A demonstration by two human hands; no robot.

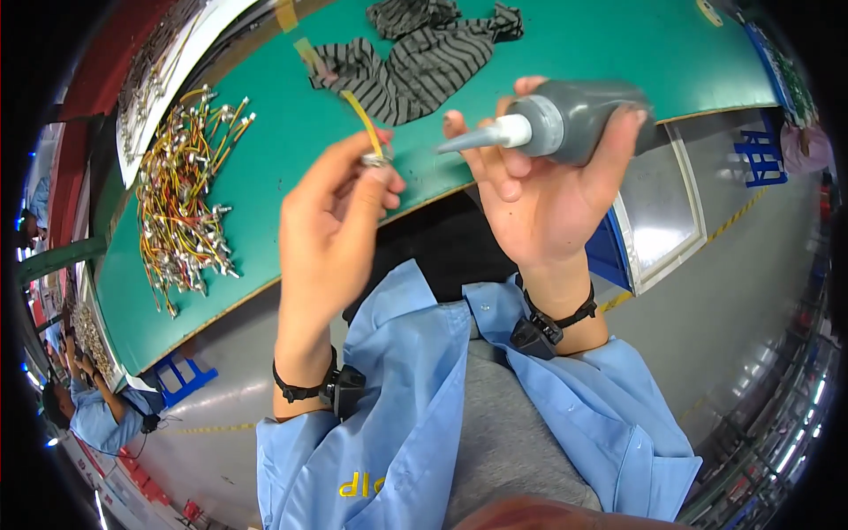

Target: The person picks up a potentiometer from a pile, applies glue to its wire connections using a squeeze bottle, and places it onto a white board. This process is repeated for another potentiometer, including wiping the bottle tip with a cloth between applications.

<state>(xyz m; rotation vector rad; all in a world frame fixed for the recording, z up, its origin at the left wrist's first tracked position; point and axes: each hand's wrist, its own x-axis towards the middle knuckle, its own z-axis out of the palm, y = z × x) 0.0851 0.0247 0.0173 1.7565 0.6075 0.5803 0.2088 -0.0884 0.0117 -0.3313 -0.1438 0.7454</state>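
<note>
My left hand (336, 212) pinches a small metal part (377, 160) between thumb and fingers, with a yellow wire (360, 117) running up from it. My right hand (552, 190) grips a dark grey squeeze bottle (587, 110) with a white collar and a long tapered nozzle (468, 140). The bottle lies nearly level, its nozzle pointing left toward the metal part and apart from it. Both hands are held over the near edge of the green table. On the table to the left lies a heap of wired parts (185, 199) with red, yellow and dark wires and metal ends.
A crumpled black-and-grey striped cloth (411, 66) lies on the green table (256, 230) beyond my hands. A tape roll (709, 12) sits at the far right, near green circuit boards (782, 75). Blue stools (183, 378) stand on the floor. A co-worker (106, 415) is at the left.
</note>
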